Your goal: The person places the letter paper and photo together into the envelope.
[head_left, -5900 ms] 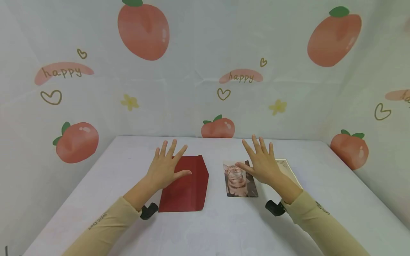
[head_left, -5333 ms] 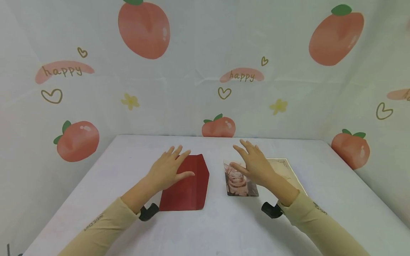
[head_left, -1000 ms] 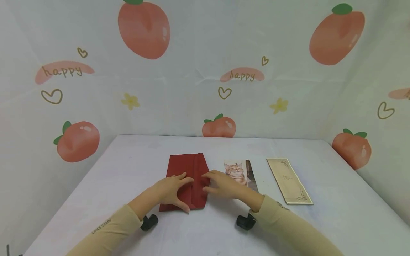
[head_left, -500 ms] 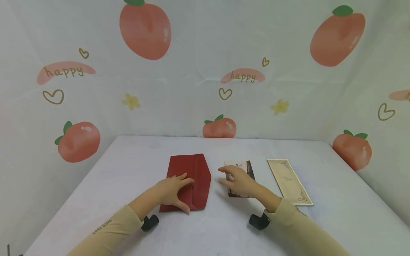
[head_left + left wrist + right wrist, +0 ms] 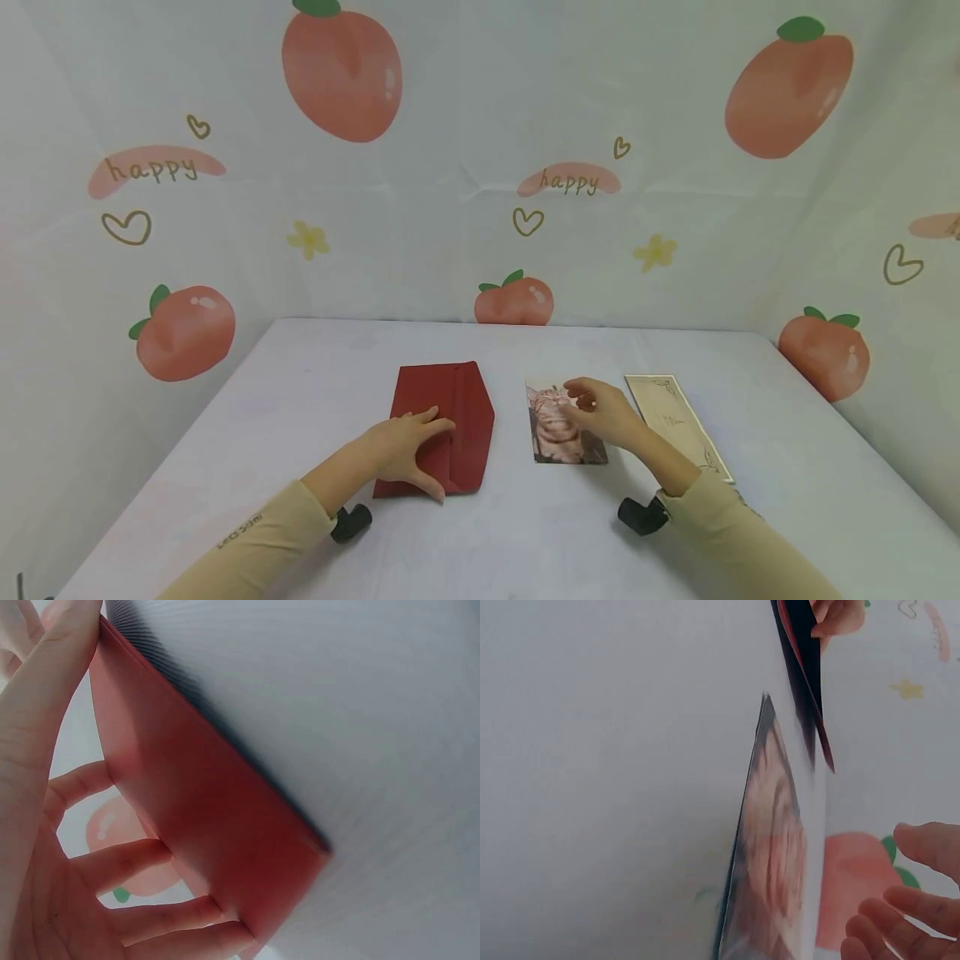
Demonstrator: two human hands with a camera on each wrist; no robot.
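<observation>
A red envelope (image 5: pixel 471 429) lies on the table left of centre, its pointed flap side toward the right. My left hand (image 5: pixel 397 448) rests on it with fingers spread, the thumb at the near edge; in the left wrist view the fingertips touch the red paper (image 5: pixel 195 787). To the right lies a cat picture card (image 5: pixel 553 429). Above that card's right side hovers my right hand (image 5: pixel 606 412), fingers loosely bent and holding nothing. In the right wrist view the fingers stand apart from the card (image 5: pixel 769 847).
A long beige card (image 5: pixel 675 421) with a light border and corner ornaments lies at the right, partly behind my right forearm. The white table (image 5: pixel 480 542) meets a printed cloth backdrop (image 5: pixel 450 233) at its far edge. Black wrist cameras (image 5: pixel 351 523) hang under both wrists.
My right hand has moved right, from the envelope's flap across to the cat card. The left hand stays on the envelope. Earlier, both hands hovered spread above the table.
</observation>
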